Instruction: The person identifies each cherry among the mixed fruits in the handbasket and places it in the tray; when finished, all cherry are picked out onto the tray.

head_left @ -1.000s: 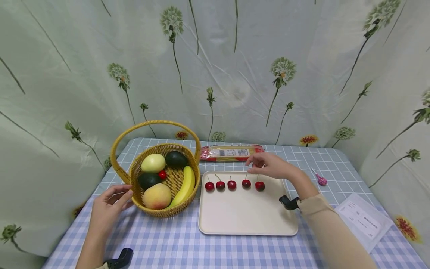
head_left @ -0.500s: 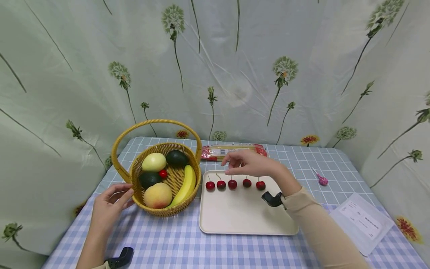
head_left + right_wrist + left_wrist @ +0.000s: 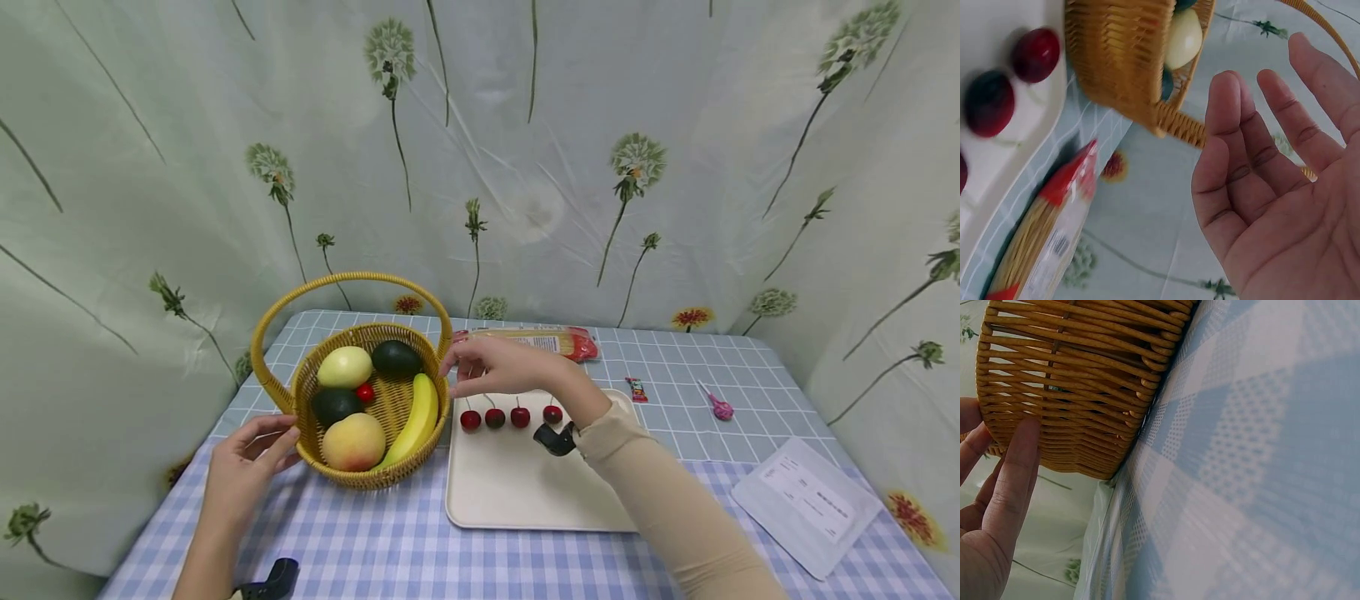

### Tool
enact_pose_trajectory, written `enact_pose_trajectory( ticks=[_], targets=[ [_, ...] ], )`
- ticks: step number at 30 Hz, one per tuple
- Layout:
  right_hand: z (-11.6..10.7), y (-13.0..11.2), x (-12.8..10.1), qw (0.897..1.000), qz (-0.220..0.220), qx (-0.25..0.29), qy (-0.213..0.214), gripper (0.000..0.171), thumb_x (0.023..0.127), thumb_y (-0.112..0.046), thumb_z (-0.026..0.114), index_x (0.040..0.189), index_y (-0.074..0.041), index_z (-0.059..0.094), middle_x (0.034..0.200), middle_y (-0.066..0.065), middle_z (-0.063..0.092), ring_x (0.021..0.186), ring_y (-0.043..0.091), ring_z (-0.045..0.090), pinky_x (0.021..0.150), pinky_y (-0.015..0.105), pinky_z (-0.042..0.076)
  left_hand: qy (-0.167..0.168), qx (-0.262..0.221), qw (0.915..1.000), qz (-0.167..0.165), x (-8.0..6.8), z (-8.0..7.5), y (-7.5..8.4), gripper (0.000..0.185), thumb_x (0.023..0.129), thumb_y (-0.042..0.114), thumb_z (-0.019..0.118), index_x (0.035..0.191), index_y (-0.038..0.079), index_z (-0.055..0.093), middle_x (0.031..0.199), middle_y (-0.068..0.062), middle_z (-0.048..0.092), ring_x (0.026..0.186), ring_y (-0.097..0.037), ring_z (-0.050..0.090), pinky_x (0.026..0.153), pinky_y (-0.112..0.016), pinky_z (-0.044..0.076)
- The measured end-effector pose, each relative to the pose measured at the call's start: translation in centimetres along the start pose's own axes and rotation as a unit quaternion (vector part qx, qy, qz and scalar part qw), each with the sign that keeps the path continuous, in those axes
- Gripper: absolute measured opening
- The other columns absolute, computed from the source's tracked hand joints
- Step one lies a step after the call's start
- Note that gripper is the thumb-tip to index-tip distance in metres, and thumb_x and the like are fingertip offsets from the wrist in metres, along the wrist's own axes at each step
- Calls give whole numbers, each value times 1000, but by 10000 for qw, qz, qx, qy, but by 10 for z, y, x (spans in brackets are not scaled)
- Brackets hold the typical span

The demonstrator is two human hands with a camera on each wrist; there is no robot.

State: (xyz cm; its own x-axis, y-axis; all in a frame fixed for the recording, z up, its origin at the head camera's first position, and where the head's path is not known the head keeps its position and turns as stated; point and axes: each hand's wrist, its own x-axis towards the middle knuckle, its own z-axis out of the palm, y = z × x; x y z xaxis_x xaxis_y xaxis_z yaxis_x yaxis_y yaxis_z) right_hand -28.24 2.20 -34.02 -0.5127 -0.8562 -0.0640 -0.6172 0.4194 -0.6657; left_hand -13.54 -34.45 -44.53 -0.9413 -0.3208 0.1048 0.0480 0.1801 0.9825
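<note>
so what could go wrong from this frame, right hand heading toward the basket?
1. The right hand hovers open just above the cherries lined along the tray edge; the sleeve could roll them out of line.
2. It sits close to the basket handle and could snag it.
3. The left hand only touches the basket wall with straight fingers, no grip, so a bump may shift it.

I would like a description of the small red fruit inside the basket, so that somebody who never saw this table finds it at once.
On the left of the checked table stands a woven basket with a tall handle, the left hand touching its side. Among the big fruit inside lies one small red fruit, between the pale apple, the front avocado and the banana. Unlike the cherries on the tray, it shows no stem.
</note>
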Motion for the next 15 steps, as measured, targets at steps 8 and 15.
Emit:
enact_pose_trajectory(
  ticks=[8,15],
  targets=[
    [6,-13,33,9992,26,-108,-389,39,106,-34,71,141,-19,65,111,-3,75,102,7,72,96,25,61,6,103,9999,-31,-1,0,-2,33,100,9,76,124,-12,67,104,14,74,95,1,72,73,-23,68],
    [9,-24,63,9975,164,26,-685,47,106,-34,70,149,-18,58,116,1,76,106,8,70,92,24,59,1,94,10000,31,1,0,-1,32,100,9,77,123,-11,68,104,13,74,96,-2,72,73,-24,69]
  ],
)
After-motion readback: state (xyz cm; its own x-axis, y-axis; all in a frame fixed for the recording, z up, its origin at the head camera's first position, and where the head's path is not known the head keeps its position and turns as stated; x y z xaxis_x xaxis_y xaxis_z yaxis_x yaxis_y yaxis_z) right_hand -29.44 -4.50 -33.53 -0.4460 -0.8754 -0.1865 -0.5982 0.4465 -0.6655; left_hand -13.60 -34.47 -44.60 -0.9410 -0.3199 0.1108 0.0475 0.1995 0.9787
